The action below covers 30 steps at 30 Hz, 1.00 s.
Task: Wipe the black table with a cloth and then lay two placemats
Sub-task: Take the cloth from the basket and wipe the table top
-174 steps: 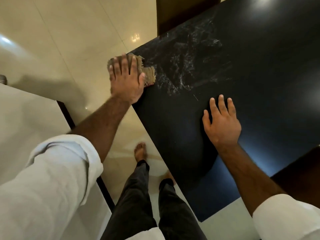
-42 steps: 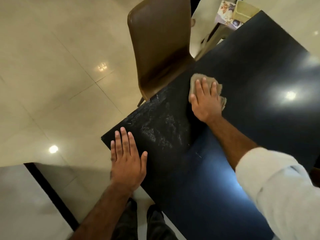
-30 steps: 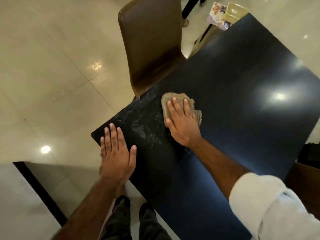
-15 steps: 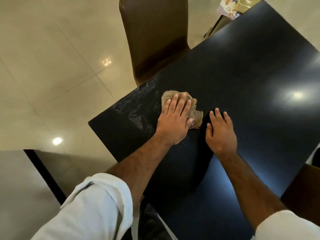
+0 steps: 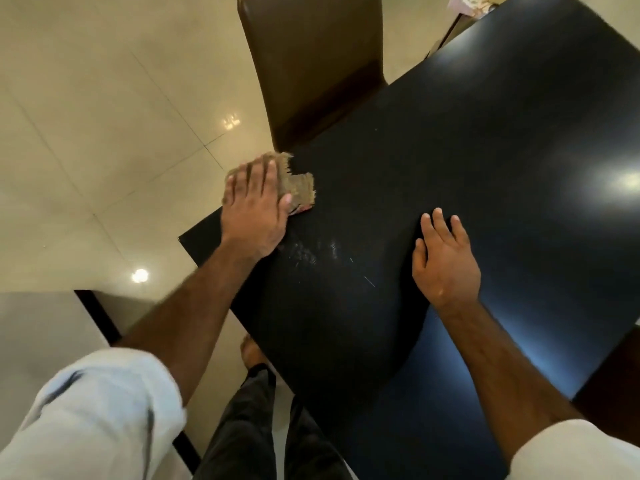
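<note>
Nearest on the right, the right hand (image 5: pixel 445 261) lies flat, fingers straight, on the black table (image 5: pixel 485 150). Farther left, the left hand (image 5: pixel 254 209) presses the frayed brown cloth (image 5: pixel 299 185) with straight fingers at the table's left edge. Beyond stands a brown chair (image 5: pixel 311 57).

black table (image 5: pixel 485 168), tan cloth (image 5: pixel 298 183)

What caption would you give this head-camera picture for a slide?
Left hand presses a cloth at the black table edge by a brown chair; right hand rests flat nearby.
</note>
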Available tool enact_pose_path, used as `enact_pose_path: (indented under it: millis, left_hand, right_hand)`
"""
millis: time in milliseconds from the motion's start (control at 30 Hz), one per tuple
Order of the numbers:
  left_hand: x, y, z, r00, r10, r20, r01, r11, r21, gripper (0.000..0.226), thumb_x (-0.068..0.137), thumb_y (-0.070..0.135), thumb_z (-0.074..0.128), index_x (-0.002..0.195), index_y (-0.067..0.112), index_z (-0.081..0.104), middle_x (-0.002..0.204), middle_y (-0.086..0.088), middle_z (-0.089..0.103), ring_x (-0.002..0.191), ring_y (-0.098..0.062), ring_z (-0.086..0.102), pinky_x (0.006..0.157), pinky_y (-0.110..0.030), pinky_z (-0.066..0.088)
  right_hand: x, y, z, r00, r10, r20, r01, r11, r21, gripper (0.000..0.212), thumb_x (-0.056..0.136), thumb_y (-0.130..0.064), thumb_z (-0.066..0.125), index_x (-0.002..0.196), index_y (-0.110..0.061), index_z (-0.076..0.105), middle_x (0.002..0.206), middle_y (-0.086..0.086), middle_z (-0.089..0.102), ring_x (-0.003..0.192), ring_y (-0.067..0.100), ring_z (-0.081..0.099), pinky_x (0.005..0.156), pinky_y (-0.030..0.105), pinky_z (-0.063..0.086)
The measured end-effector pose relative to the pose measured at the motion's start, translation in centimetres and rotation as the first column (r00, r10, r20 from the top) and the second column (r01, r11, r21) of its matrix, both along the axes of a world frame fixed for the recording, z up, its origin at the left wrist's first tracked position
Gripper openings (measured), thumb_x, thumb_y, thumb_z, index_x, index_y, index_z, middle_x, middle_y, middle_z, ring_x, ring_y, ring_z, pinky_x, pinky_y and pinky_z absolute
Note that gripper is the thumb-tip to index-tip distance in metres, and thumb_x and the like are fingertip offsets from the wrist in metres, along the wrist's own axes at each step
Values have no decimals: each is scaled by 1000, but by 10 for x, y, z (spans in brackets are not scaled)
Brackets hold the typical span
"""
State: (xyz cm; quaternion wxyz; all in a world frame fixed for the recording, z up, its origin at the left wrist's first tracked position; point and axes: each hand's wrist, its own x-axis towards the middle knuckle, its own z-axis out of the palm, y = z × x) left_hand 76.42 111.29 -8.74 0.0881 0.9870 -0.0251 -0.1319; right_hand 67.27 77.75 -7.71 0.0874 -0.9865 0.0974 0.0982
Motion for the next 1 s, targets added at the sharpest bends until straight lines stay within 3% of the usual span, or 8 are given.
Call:
enact_pose_path:
  millis: [200,367,533,667,767,867,933,1000]
  left_hand:
    - [-24,17,7,973,230,-18,-230,973,22,75,115,59,18,177,17,13,185,-13,14,171,-40,8,137,-64,11]
    - [17,-71,1,999,-10,40,10,1000,1,80,114,60,23,178,20,-2,186,-12,-7,172,-38,-6,137,-65,1]
    - [-74,-90,2,953,-304,12,304,953,12,79,114,60,22,178,22,-5,185,-8,-17,172,-35,-12,137,-63,6]
    - [-129,-17,2,979,-201,-38,203,978,55,77,113,64,13,177,28,-10,184,-4,-24,170,-35,-20,138,-62,1]
    - [-102,22,0,996,-80,-29,83,991,100,77,112,65,8,178,28,-5,185,-8,-20,170,-41,-16,137,-63,-3]
    - [-66,4,0,1000,0,1,0,996,90,78,111,64,10,179,25,2,186,-12,-13,170,-43,-12,136,-67,2]
    - [-61,-30,-1,999,-54,-1,54,995,82,79,113,64,17,178,24,-2,185,-14,-14,170,-45,-11,136,-68,2]
    - [-80,-76,1,981,-192,-4,192,980,55,80,114,62,23,178,23,-3,185,-15,-15,170,-45,-11,136,-67,3]
  right_hand:
    - [0,2,-1,1000,-18,17,18,1000,17,56,116,-31,42,170,-18,41,179,4,34,169,34,20,129,50,39]
    - [-3,4,-5,1000,-15,1,15,1000,-7,55,116,-31,42,171,-20,40,180,2,33,169,33,19,125,51,42]
    - [-5,1,-2,1000,-1,21,1,1000,-7,54,117,-34,42,170,-22,41,179,1,35,168,32,21,116,55,50]
    - [-4,-1,1,1000,18,20,-17,1000,-24,54,117,-35,42,169,-20,43,177,3,37,167,33,25,117,54,50]
    - [-4,-2,1,999,19,30,-18,999,-26,54,117,-33,43,168,-19,44,177,4,39,166,35,27,121,53,47]
    - [-2,-5,2,1000,5,14,-5,1000,-1,53,116,-31,44,168,-22,44,177,0,38,167,33,26,121,51,46]
    - [-1,-10,4,1000,15,0,-15,1000,-2,52,116,-26,45,168,-24,46,176,-3,41,164,33,30,122,49,46]
    - [3,-19,10,999,33,-21,-33,999,1,53,114,-22,49,166,-30,48,174,-10,43,160,30,33,111,51,54]
